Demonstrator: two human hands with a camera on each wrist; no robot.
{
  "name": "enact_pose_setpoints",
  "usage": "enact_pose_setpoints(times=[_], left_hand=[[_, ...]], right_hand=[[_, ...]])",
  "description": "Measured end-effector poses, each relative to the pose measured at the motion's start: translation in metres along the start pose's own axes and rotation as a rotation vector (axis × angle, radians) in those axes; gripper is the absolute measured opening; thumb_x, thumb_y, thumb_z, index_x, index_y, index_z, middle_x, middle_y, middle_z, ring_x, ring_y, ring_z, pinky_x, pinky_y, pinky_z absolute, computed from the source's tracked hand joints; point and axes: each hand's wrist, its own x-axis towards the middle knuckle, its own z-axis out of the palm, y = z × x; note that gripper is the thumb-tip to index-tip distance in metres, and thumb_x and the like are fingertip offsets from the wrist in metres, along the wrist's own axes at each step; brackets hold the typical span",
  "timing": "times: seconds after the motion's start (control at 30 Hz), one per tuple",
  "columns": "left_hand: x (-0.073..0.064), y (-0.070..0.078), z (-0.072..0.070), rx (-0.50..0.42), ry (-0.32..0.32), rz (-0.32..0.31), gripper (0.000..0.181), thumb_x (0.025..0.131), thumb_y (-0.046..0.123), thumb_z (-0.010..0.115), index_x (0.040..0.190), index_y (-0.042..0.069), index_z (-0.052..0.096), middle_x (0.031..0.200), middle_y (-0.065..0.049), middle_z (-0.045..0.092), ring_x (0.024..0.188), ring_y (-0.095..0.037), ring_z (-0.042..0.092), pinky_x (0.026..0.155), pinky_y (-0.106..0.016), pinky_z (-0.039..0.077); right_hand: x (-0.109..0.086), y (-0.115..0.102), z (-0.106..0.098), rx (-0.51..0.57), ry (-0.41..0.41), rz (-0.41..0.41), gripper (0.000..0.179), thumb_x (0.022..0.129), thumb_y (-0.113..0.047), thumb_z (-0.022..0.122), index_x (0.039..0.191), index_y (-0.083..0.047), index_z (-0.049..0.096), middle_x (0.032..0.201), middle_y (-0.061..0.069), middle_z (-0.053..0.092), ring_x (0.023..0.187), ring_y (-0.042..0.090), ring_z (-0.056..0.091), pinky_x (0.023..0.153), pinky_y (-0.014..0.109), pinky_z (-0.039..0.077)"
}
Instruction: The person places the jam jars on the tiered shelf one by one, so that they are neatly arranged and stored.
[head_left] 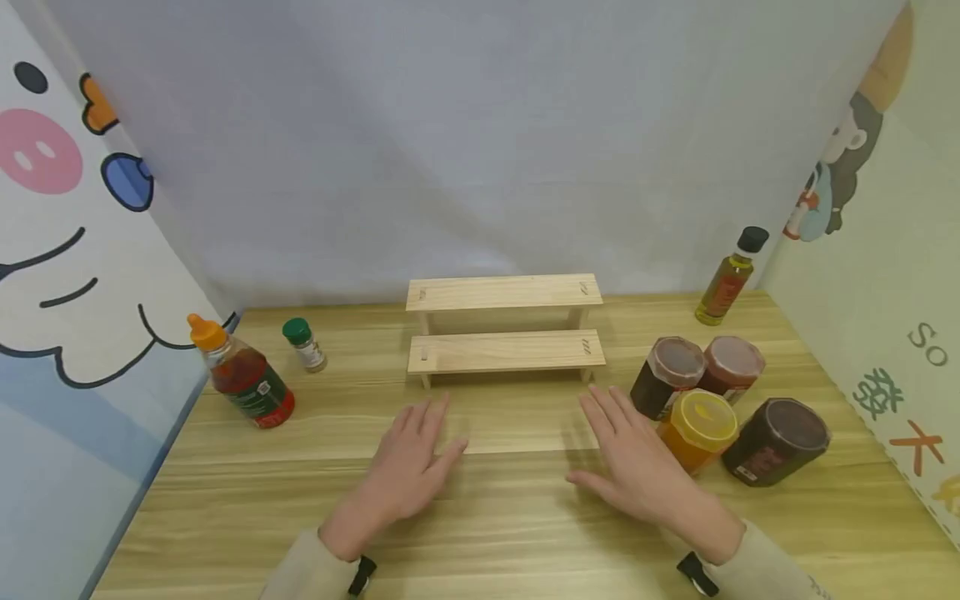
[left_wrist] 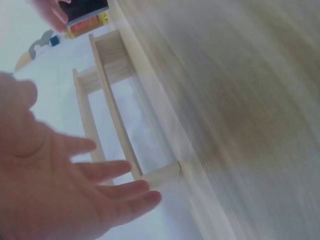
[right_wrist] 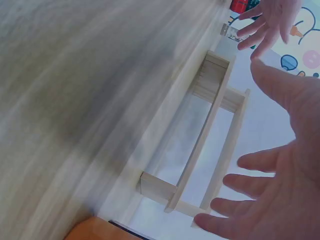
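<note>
Head view: the left hand (head_left: pixel 408 467) and right hand (head_left: pixel 637 462) are released, fingers outstretched over the tabletop (head_left: pixel 510 525), in front of a two-tier wooden shelf (head_left: pixel 506 353); the right is just beside a yellow-lidded jar (head_left: pixel 703 418). Left wrist view: that hand's straight fingers partly overlap the shelf. Right wrist view: thumb and fingers spread apart, the shelf beyond.

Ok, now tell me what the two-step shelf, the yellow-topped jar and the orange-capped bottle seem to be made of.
Two-step shelf: pale wood, matte and apparently unpainted; grain and joint marks show.
Yellow-topped jar: smooth, see-through sides suggest glass or clear plastic; I can't tell which.
Orange-capped bottle: probably clear plastic, see-through near the neck, though glass isn't ruled out.
</note>
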Motion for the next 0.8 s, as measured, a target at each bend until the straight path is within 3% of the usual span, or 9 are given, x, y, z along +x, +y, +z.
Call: enact_pose_setpoints(times=[0.17, 0.3, 0.47, 0.6, 0.7, 0.8], left_hand=[[0.011, -0.004, -0.006, -0.1, 0.125, -0.037, 0.064, 0.102, 0.046, 0.037, 0.146, 0.0, 0.033, 0.143, -0.023, 0.038, 0.13, -0.037, 0.035, 0.106, -0.052, 0.032], [0.022, -0.011, -0.008, -0.182, 0.172, -0.092, 0.064, 0.102, 0.048, 0.035, 0.143, -0.001, 0.037, 0.141, -0.021, 0.041, 0.129, -0.035, 0.037, 0.106, -0.051, 0.033], [0.032, -0.018, -0.011, -0.328, 0.247, -0.183, 0.053, 0.102, 0.038, 0.044, 0.136, -0.002, 0.045, 0.127, -0.018, 0.052, 0.115, -0.033, 0.048, 0.095, -0.049, 0.043], [0.039, -0.026, -0.01, -0.413, 0.322, -0.25, 0.048, 0.099, 0.031, 0.052, 0.133, -0.003, 0.045, 0.117, -0.018, 0.051, 0.104, -0.031, 0.049, 0.087, -0.043, 0.046], [0.043, -0.032, -0.009, -0.48, 0.344, -0.297, 0.049, 0.098, 0.027, 0.054, 0.133, -0.004, 0.042, 0.118, -0.02, 0.048, 0.105, -0.032, 0.048, 0.088, -0.043, 0.046], [0.048, -0.036, -0.009, -0.551, 0.347, -0.35, 0.051, 0.098, 0.026, 0.054, 0.136, -0.005, 0.038, 0.123, -0.021, 0.047, 0.11, -0.033, 0.047, 0.093, -0.045, 0.045]], right_hand=[[0.001, 0.001, -0.008, 0.096, 0.054, -0.032, 0.089, 0.079, -0.046, 0.076, 0.143, 0.002, 0.037, 0.145, 0.021, 0.034, 0.131, 0.04, 0.033, 0.104, 0.054, 0.034], [-0.003, 0.0, -0.014, 0.172, 0.097, -0.034, 0.084, 0.081, -0.039, 0.077, 0.144, -0.001, 0.038, 0.144, 0.016, 0.037, 0.129, 0.033, 0.038, 0.101, 0.05, 0.04], [-0.009, -0.002, -0.03, 0.206, 0.171, -0.026, 0.078, 0.081, -0.035, 0.077, 0.144, -0.007, 0.04, 0.14, 0.012, 0.043, 0.125, 0.03, 0.043, 0.097, 0.048, 0.043], [-0.012, 0.0, -0.049, 0.227, 0.208, -0.02, 0.076, 0.081, -0.03, 0.078, 0.145, -0.012, 0.039, 0.14, 0.009, 0.043, 0.125, 0.027, 0.044, 0.094, 0.047, 0.046], [-0.012, 0.005, -0.064, 0.225, 0.258, -0.042, 0.073, 0.082, -0.029, 0.077, 0.144, -0.012, 0.041, 0.14, 0.009, 0.045, 0.124, 0.029, 0.045, 0.092, 0.046, 0.046], [-0.011, 0.014, -0.075, 0.207, 0.333, -0.074, 0.068, 0.085, -0.034, 0.073, 0.141, -0.007, 0.045, 0.137, 0.011, 0.049, 0.121, 0.03, 0.048, 0.097, 0.034, 0.043]])
